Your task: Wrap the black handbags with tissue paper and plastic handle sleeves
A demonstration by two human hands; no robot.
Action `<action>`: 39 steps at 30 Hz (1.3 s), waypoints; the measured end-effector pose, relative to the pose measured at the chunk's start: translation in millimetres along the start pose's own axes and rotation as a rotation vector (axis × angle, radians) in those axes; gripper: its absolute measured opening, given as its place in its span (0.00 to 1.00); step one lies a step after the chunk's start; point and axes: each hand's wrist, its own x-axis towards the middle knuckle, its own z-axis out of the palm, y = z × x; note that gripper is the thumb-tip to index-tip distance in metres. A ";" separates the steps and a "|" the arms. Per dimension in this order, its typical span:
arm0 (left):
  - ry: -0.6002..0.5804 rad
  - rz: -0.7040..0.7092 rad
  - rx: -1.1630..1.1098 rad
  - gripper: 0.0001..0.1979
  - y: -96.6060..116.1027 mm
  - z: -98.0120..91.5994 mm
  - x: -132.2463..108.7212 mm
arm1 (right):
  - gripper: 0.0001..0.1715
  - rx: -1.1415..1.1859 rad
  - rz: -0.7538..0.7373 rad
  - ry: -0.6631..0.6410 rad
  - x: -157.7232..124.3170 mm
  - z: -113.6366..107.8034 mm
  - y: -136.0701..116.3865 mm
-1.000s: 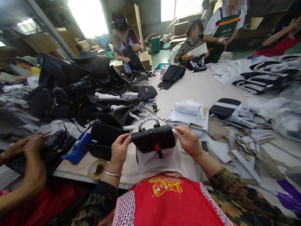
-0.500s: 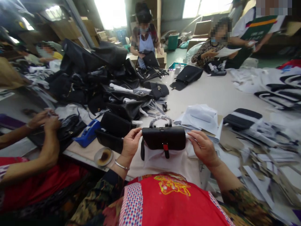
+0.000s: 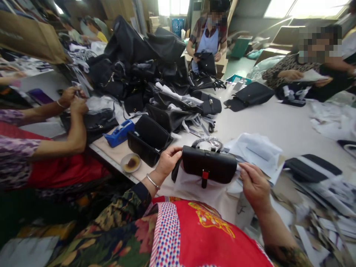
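A small black handbag [image 3: 219, 168] is in front of me, with a red patch on its clasp strap and a wrapped top handle [image 3: 206, 141] standing up. White paper or cloth shows below its flap. My left hand [image 3: 168, 162] is closed on the bag's upper left corner, thumb and fingers pinched together. At the opposite end, my right hand [image 3: 255, 182] pinches the right edge, where a bit of white material shows at the fingertips. An open black bag [image 3: 147, 142] lies just beyond my left hand.
Left of me are a blue tape dispenser [image 3: 119, 133] and a round dish with brown stuff [image 3: 130, 163]. Black bags [image 3: 133, 48] are heaped behind them. White paper [image 3: 254, 154] lies to the right. A co-worker's hands [image 3: 75, 100] work at the left; other people stand across the table.
My view has turned left, so the scene sits further right. The handbag now slants down toward its right end. Both hands keep the same hold on it.
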 end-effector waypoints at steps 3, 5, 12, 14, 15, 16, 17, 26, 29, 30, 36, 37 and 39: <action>-0.046 0.023 -0.035 0.15 0.4 -2.1 -1.2 | 0.21 0.004 -0.045 -0.033 -1.6 7.9 -8.2; -0.091 0.050 -0.034 0.18 -1.1 -3.6 -2.1 | 0.24 -0.033 -0.085 -0.022 -3.3 13.3 -12.5; -0.160 0.207 0.219 0.24 -9.1 -9.2 -6.4 | 0.17 -0.097 -0.049 -0.031 -2.6 20.5 -12.1; -0.140 0.229 0.253 0.24 -9.3 -8.9 -7.1 | 0.18 -0.101 -0.023 -0.059 -1.0 19.5 -11.6; -0.133 0.231 0.259 0.25 -9.0 -8.4 -7.1 | 0.19 -0.102 -0.011 -0.069 -0.6 18.8 -11.7; -0.131 0.225 0.260 0.25 -8.4 -8.0 -6.9 | 0.20 -0.101 -0.002 -0.079 -0.5 17.9 -12.0; -0.133 0.212 0.257 0.25 -7.9 -7.8 -6.6 | 0.22 -0.093 0.005 -0.086 -0.9 16.9 -12.1; -0.257 0.138 0.313 0.47 -31.5 -26.7 -1.4 | 0.40 0.234 0.267 -0.101 -0.1 1.4 22.5; -0.368 0.113 0.505 0.59 -53.4 -31.2 -1.4 | 0.46 0.069 0.237 -0.250 31.4 -3.0 17.4; -0.390 0.123 0.550 0.61 -60.3 -31.3 -2.2 | 0.50 0.021 0.207 -0.314 44.8 -2.3 10.7; -0.389 0.144 0.657 0.63 -85.9 -32.5 -14.1 | 0.65 -0.218 0.090 -0.672 103.3 18.7 -30.6; -0.374 0.120 0.667 0.58 -88.5 -33.7 -16.4 | 0.59 -0.263 0.104 -0.707 107.3 21.8 -32.5; -0.345 0.068 0.712 0.43 -94.2 -36.3 -20.2 | 0.42 -0.343 0.116 -0.774 112.7 25.8 -32.8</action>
